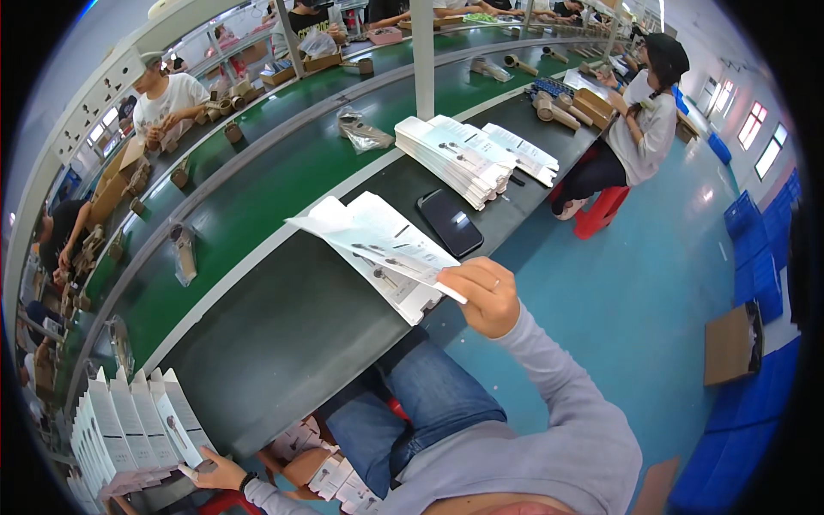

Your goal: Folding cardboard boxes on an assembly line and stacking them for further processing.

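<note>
Above the dark surface (283, 326), the right hand (487, 296) holds a flat white carton (378, 249) by its near corner, fingers pinched on it. Low at the left, the left hand (215, 472) rests open-fingered against a row of upright white boxes (129, 429). Phone (450, 222) and carton stack (455, 159) lie beyond.

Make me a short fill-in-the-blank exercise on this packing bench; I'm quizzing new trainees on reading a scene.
1. The right hand holds a flat white carton above the dark ____.
2. The left hand touches a row of upright white ____ at the bench's near end.
3. A black ____ lies face up between the held carton and the stack of flat cartons.
4. The conveyor belt beyond the bench is ____ in colour.

Missing words: bench; boxes; phone; green
</note>
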Available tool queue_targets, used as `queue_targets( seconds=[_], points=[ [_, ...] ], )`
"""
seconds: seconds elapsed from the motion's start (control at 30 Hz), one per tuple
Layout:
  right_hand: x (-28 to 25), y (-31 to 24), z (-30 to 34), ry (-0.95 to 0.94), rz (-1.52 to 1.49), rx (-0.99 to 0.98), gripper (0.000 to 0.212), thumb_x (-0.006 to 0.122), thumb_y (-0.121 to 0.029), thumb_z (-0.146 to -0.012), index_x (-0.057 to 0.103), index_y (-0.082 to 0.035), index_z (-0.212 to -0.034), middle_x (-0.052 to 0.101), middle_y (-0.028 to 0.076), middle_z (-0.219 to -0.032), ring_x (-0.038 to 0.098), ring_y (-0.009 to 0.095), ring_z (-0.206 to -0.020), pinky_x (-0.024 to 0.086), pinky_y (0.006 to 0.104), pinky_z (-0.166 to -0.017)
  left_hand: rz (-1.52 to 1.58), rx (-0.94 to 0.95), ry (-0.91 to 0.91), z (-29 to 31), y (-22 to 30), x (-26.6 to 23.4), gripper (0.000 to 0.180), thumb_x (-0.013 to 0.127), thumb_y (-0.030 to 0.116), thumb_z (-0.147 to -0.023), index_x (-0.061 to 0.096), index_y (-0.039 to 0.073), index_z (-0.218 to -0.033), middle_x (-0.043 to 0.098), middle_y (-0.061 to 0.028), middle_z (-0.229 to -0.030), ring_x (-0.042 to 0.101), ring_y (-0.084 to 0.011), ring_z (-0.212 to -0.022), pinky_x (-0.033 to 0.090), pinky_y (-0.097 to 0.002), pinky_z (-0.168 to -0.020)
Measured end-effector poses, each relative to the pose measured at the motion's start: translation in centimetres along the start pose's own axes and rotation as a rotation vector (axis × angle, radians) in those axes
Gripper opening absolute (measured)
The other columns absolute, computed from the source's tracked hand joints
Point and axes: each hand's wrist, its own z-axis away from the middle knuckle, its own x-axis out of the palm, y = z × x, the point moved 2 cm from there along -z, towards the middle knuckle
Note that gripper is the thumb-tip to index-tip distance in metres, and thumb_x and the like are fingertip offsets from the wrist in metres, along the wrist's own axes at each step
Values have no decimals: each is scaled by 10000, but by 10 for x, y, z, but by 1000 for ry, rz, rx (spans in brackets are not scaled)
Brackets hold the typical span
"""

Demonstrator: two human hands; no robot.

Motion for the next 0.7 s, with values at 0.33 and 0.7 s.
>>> queue_targets(
  seconds=[0.33, 0.7],
  points=[
    [1, -17, 5, 173, -523, 379, 185, 511, -45, -840, 613, 37, -970, 627, 150, -851, 592, 219, -685, 468, 286, -616, 29, -53, -25, -4, 2, 6, 672, 681, 330, -759, 396, -4, -1268, 468, -226, -1142, 455, -358, -1040, 367, -420, -906],
    [27, -47, 26, -19, -1160, 851, 254, 482, -176, -914, 594, 41, -985, 608, 55, -799, 535, 85, -643, 434, 213, -568, 165, -284, -136, -21, -26, 31, 738, 765, 264, -683, 386, -89, -1208, 521, -211, -1046, 542, -298, -958, 450, -362, -842]
  ],
)
